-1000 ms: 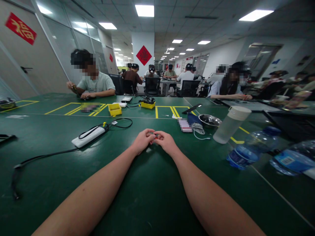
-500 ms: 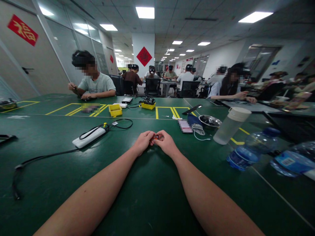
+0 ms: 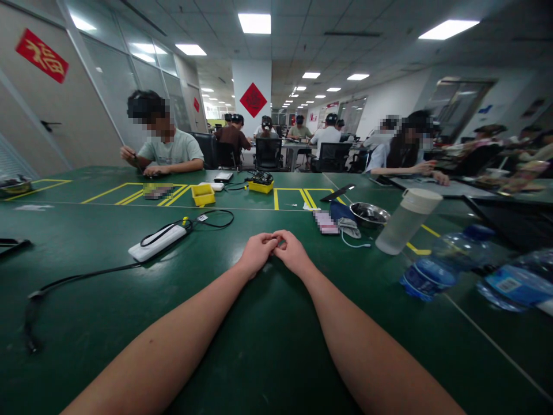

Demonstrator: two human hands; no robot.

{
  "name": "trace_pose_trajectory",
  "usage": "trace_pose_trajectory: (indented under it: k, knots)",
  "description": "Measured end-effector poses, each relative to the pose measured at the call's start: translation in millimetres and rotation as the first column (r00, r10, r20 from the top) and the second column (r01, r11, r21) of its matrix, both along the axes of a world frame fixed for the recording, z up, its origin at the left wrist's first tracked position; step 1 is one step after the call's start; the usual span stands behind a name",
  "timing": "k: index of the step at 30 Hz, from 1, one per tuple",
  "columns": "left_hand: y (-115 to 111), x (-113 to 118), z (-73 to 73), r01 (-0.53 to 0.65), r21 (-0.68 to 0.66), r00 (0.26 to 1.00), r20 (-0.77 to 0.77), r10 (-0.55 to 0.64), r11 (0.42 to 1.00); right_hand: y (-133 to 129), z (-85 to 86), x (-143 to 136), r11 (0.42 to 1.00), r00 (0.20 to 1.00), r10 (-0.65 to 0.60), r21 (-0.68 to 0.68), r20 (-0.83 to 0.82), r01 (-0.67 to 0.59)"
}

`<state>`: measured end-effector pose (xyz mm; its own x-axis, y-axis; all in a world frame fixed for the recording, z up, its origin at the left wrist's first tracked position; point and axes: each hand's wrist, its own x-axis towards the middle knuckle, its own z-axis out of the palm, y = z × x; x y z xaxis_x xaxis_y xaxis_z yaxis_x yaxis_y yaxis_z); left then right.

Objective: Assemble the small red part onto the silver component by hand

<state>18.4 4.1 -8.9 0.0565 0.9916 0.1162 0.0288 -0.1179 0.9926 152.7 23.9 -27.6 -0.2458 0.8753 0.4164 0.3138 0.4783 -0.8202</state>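
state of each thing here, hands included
Left hand: curled in, any contents hidden
Right hand: curled in, meeting left hand
White case: lying flat
Left yellow box: open on top
Right yellow box: holding black cables
Metal bowl: open, dark things inside
Frosted bottle: lid on
Left plastic bottle: blue cap on
Ceiling lights: lit

I can't make out what, if anything, the left hand [image 3: 256, 255] and the right hand [image 3: 292, 253] have between them, because both curl inward and screen it from me. Beyond the right hand, blurred blocks mask a pink item [image 3: 326, 222], while far to that hand's right a blue-labelled bottle [image 3: 514, 284] runs out of view; well left of the left hand, a dark object [image 3: 12, 245] is cut off.
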Motion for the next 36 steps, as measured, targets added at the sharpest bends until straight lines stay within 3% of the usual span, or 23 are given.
trace_pose_trajectory:
  k: [5, 9, 12, 16, 20, 25, 30, 36]
  knots:
    - [-1, 8, -2.6, -0.056, -0.093, 0.992, 0.104, 0.066, 0.994, 1, -0.8, -1, 0.992, 0.996, -0.030, -0.127, -0.085, 0.020]
    - [1, 8, -1.8, -0.106, -0.092, 0.989, 0.091, 0.114, 0.990, 0, 0.4, -1, 0.984, 0.991, -0.044, -0.175, -0.128, 0.021]
    - [1, 7, -1.0, -0.136, -0.033, 0.991, 0.004, 0.136, 0.990, -2, 2.0, -1, 0.983, 0.988, -0.040, -0.181, -0.151, 0.012]
    - [-2, 3, 0.8, -0.163, 0.117, 0.954, -0.233, 0.187, 0.980, -1, 2.8, 0, 0.981, 0.977, -0.035, -0.194, -0.208, -0.006]
    - [-3, -1, -0.8, -0.092, 0.248, 0.832, -0.513, 0.211, 0.964, 2, 0.7, 1, 0.979, 0.964, -0.078, -0.202, -0.253, 0.026]
    - [-3, 3, -9.5, 0.070, 0.307, 0.629, -0.752, 0.197, 0.949, 5, -0.5, 0, 0.975, 0.964, -0.123, -0.208, -0.237, 0.073]
    - [-5, 4, -11.2, 0.158, 0.317, 0.464, -0.860, 0.213, 0.935, 4, 0.4, 0, 0.975, 0.979, -0.154, -0.184, -0.136, 0.128]
    - [-2, -14, -4.0, 0.151, 0.297, 0.332, -0.914, 0.235, 0.943, 5, -1.5, 2, 0.978, 0.985, -0.145, -0.164, -0.097, 0.128]
